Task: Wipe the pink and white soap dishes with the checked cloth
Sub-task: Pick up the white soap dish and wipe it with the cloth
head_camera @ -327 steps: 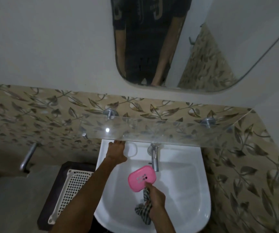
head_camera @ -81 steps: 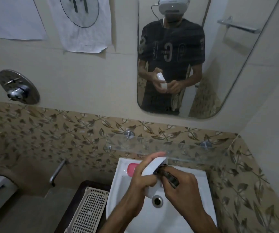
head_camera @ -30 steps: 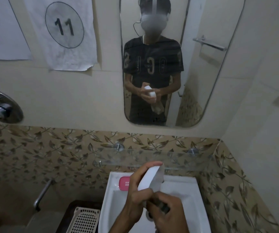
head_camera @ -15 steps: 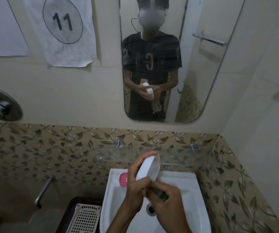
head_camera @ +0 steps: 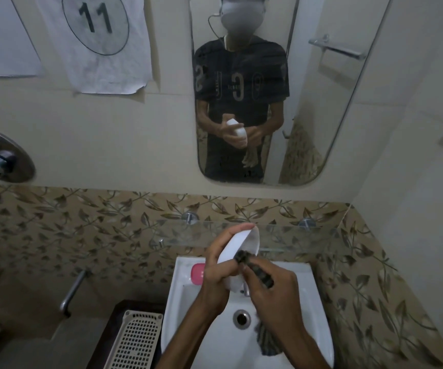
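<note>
- Now the left hand (head_camera: 216,272) has its grip clamped on the white soap dish (head_camera: 237,251), held tilted above the back of the sink (head_camera: 177,310).
- Its right hand (head_camera: 271,291) pinches the checked cloth (head_camera: 255,270) against the dish.
- Better to press the cloth into the hollow and turn the dish slowly.
- At the sink's back left corner lies the pink soap dish (head_camera: 197,273).

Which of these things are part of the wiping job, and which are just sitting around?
In the job:
white soap dish, held by left hand
checked cloth, gripped by right hand
pink soap dish, on the sink

Lying about:
white basket
glass shelf
mirror
</note>
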